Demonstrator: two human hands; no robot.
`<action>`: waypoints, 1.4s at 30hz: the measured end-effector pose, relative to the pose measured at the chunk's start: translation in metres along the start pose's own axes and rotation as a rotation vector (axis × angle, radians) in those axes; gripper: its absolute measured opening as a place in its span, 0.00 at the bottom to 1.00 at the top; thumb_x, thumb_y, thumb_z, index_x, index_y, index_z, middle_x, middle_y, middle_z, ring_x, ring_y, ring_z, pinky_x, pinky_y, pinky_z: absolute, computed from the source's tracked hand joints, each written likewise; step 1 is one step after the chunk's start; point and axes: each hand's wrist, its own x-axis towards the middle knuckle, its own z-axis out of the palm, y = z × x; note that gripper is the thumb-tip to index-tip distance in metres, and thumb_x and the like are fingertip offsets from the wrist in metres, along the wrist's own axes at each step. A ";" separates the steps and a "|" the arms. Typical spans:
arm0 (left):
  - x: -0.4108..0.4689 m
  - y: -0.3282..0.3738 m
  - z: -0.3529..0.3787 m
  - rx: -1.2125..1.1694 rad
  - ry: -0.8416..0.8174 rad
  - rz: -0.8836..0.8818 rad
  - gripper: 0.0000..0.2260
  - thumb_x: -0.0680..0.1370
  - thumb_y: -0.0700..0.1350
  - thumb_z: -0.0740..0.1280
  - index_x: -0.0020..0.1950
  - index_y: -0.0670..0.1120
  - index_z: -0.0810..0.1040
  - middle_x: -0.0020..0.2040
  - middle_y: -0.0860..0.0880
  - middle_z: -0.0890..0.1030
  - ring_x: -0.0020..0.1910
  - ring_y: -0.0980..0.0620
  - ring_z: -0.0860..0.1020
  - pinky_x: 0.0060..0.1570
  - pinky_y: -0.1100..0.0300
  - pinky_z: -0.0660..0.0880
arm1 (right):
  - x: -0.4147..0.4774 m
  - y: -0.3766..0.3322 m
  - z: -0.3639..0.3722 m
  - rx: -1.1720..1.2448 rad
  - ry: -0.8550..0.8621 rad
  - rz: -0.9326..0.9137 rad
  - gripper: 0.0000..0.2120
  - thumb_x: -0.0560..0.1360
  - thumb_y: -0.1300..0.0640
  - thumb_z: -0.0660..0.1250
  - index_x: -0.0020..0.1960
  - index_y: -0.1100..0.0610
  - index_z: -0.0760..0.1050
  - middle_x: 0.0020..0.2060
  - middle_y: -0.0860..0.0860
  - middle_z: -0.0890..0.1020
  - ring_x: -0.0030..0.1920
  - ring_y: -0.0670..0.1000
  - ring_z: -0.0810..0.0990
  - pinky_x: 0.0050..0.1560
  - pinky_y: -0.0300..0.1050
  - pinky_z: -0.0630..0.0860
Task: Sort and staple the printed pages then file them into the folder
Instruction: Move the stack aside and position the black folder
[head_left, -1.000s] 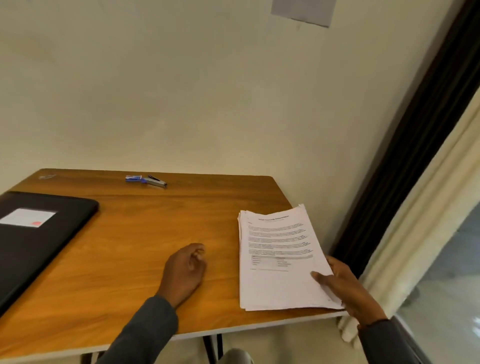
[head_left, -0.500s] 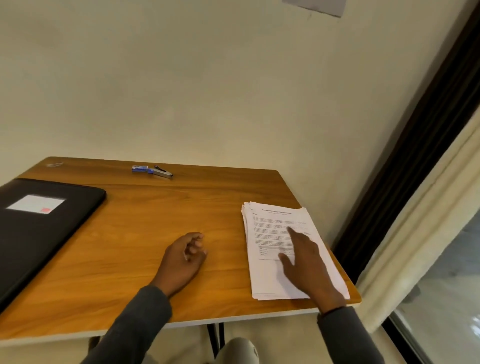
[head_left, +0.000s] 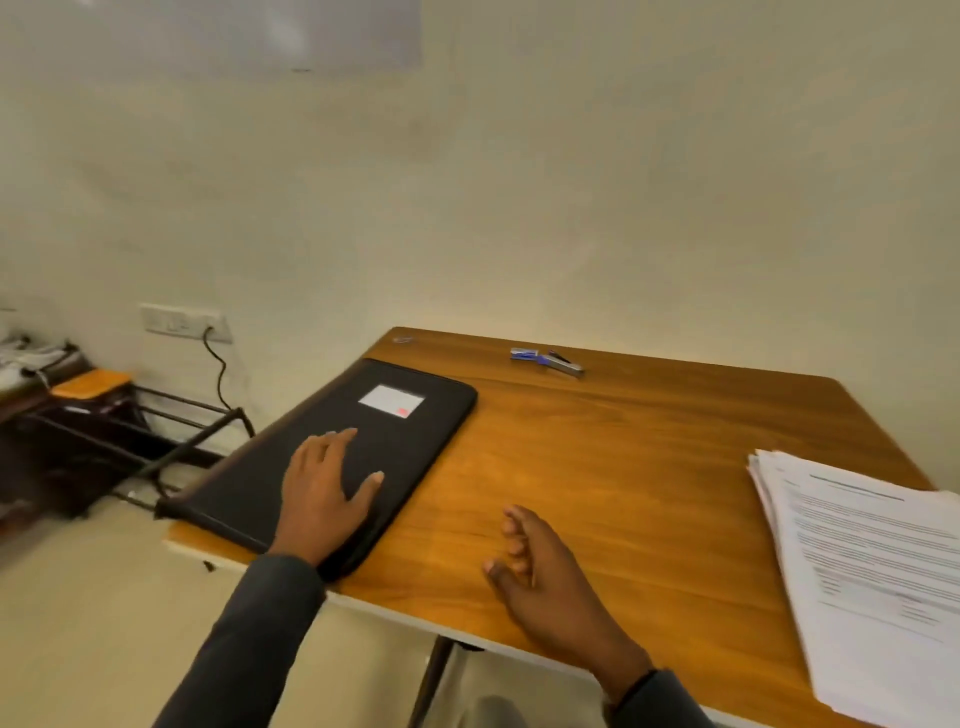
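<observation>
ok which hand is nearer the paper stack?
Right. The right hand is over the table, left of the paper stack and not touching it; the left hand lies flat on the black folder, farther left.

Folder (head_left: 415, 441) left, stapler (head_left: 563, 364) behind, pages (head_left: 872, 571) right

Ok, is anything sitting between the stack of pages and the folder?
Only the right hand, over the table between the pages and the folder. The stapler lies near the far edge, off that path. The left hand rests on the folder.
</observation>
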 end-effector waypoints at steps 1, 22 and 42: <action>0.007 -0.020 -0.011 0.075 -0.001 -0.087 0.33 0.75 0.58 0.69 0.75 0.46 0.63 0.73 0.42 0.67 0.74 0.41 0.61 0.72 0.42 0.58 | 0.006 -0.007 0.015 0.021 -0.005 -0.003 0.29 0.76 0.52 0.69 0.74 0.52 0.62 0.61 0.47 0.72 0.56 0.41 0.71 0.55 0.29 0.70; 0.011 -0.045 -0.027 0.004 -0.188 -0.591 0.30 0.69 0.71 0.64 0.48 0.44 0.74 0.42 0.47 0.78 0.40 0.51 0.77 0.37 0.58 0.72 | 0.053 -0.042 0.036 0.552 0.205 0.258 0.41 0.71 0.55 0.75 0.76 0.49 0.55 0.75 0.50 0.64 0.73 0.51 0.64 0.69 0.48 0.67; -0.032 0.075 0.041 -0.251 -0.230 -0.252 0.24 0.72 0.65 0.68 0.39 0.43 0.70 0.35 0.47 0.78 0.36 0.49 0.77 0.35 0.55 0.69 | -0.053 0.031 -0.076 0.242 0.528 0.333 0.37 0.71 0.64 0.74 0.73 0.49 0.59 0.71 0.55 0.70 0.69 0.57 0.71 0.68 0.54 0.70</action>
